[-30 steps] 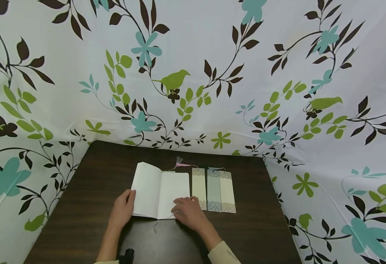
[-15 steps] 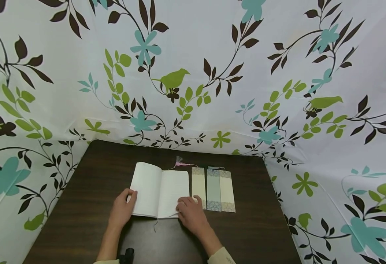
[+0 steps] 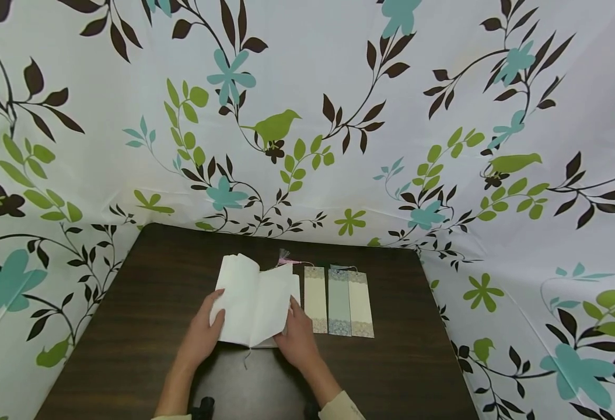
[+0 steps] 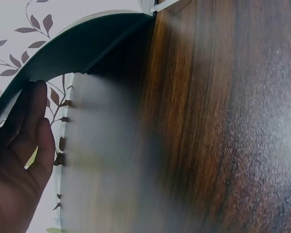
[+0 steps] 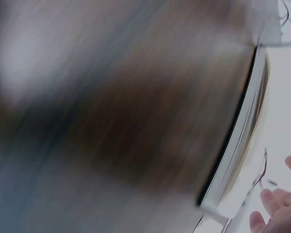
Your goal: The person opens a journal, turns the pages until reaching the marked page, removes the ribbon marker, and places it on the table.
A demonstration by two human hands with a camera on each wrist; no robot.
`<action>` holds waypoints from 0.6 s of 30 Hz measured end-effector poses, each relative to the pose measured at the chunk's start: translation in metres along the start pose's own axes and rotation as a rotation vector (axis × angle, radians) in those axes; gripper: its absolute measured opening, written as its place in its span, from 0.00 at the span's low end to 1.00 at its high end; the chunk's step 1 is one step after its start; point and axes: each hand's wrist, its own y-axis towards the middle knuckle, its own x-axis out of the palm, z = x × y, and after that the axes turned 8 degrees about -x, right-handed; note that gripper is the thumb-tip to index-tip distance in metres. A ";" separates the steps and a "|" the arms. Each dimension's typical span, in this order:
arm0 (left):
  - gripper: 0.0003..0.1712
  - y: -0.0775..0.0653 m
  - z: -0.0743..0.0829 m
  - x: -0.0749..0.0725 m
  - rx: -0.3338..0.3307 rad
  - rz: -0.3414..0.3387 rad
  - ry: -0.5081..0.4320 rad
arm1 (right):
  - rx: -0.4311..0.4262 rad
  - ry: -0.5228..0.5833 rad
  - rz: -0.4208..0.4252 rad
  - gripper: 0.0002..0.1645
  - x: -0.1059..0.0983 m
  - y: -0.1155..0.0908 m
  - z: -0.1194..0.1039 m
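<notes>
An open notebook with blank white pages sits on the dark table in the head view, its thin ribbon hanging below the spine. My left hand holds its left side, the thumb on the page side. In the left wrist view the fingers of my left hand lie against the dark underside of the cover. At the right half, my right hand grips a raised page; other pages show behind it. The right wrist view catches the fingers of my right hand beside the page edges.
Right of the notebook lie a cream bookmark, a blue-grey bookmark and another cream bookmark. A pink tassel lies behind the notebook. Patterned cloth hangs beyond the dark wooden table.
My right hand has gone from lying on the right page to gripping a page, which is now lifted. My left hand has moved slightly right and up, with its thumb farther onto the left page.
</notes>
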 end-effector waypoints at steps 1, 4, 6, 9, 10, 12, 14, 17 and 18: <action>0.33 -0.001 0.000 0.000 0.018 0.000 -0.008 | -0.020 -0.011 -0.017 0.34 0.002 0.000 -0.005; 0.37 -0.002 0.000 -0.001 0.051 -0.004 -0.020 | -0.034 -0.017 -0.089 0.30 0.008 0.000 -0.019; 0.38 -0.002 0.000 -0.001 0.048 -0.016 -0.029 | -0.024 -0.008 -0.137 0.28 0.013 -0.001 -0.026; 0.39 -0.004 0.002 -0.002 0.006 -0.042 -0.051 | -0.044 -0.024 -0.186 0.28 0.019 -0.003 -0.032; 0.40 -0.004 0.003 -0.002 -0.008 -0.051 -0.063 | -0.061 -0.033 -0.196 0.29 0.020 -0.003 -0.033; 0.42 -0.005 0.006 -0.003 -0.037 -0.075 -0.089 | -0.094 -0.052 -0.213 0.29 0.022 -0.004 -0.034; 0.43 -0.005 0.007 -0.004 -0.054 -0.099 -0.120 | -0.125 -0.061 -0.230 0.31 0.023 -0.006 -0.034; 0.45 -0.004 0.009 -0.005 -0.048 -0.122 -0.118 | -0.151 -0.054 -0.265 0.34 0.022 -0.009 -0.033; 0.45 -0.004 0.009 -0.005 -0.039 -0.126 -0.106 | -0.157 -0.049 -0.276 0.35 0.022 -0.010 -0.032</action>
